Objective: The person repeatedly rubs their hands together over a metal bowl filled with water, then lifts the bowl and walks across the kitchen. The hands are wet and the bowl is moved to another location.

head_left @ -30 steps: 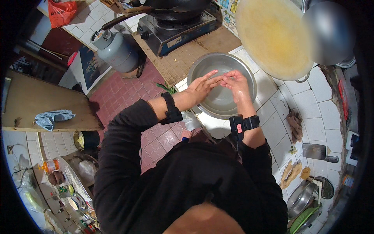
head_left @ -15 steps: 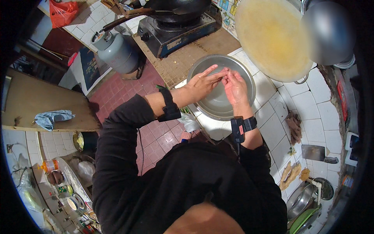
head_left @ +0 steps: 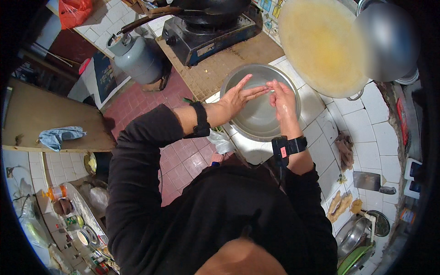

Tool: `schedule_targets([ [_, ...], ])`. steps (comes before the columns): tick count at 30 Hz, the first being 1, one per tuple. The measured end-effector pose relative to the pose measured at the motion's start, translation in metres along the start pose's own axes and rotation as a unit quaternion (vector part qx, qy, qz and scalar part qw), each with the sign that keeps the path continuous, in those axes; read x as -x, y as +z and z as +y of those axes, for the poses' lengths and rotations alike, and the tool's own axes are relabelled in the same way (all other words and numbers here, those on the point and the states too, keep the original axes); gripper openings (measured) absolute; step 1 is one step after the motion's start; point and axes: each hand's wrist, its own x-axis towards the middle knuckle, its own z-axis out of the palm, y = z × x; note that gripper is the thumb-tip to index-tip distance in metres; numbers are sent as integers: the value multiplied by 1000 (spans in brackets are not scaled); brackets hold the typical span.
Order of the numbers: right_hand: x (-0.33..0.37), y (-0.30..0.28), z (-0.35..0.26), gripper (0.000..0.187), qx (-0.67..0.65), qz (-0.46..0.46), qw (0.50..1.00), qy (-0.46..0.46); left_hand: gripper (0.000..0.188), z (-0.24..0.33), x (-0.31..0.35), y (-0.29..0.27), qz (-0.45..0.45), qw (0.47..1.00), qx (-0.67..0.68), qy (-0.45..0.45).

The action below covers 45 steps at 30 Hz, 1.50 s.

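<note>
Both of my hands are over a grey metal basin that appears to hold clear water. My left hand is open, with its thumb raised and its fingers stretched to the right. Against its fingertips, my right hand is closed in a pinch, thumb and forefinger pressed together there. Skin on the right hand glistens as if wet. Each wrist wears a black strap, and the right one carries a small black box. Whether anything small sits between the pinching fingers is hidden.
Behind the basin stands a gas stove with a black wok. A large round yellowish lid leans at the back right. On the tiled counter to the right lie a cleaver and ginger. A gas cylinder stands left.
My left fingers have straightened and my thumb stands further apart from them. My right hand has turned slightly and curled more, staying at the left fingertips. The basin has not moved.
</note>
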Motion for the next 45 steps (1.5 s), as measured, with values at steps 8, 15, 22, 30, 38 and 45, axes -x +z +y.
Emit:
schedule_targets([
  [8,3,-12,-19,19,207,-192,958,-51,55,-2,8,-9,-13,980,-180,90],
  [15,-5,-21,-41,17,165,-399,902,18,45,-23,24,-10,71,972,-187,126],
  [22,0,-11,-55,30,199,-417,883,89,41,-22,18,-5,22,968,-194,158],
  [30,3,-1,-49,28,224,-349,902,121,33,-18,14,-1,34,976,-141,162],
  [38,-9,-19,-49,23,50,-427,894,128,36,-25,18,11,104,972,-170,125],
  [45,-12,-14,-42,18,96,-431,893,84,37,-22,14,21,105,965,-193,144],
])
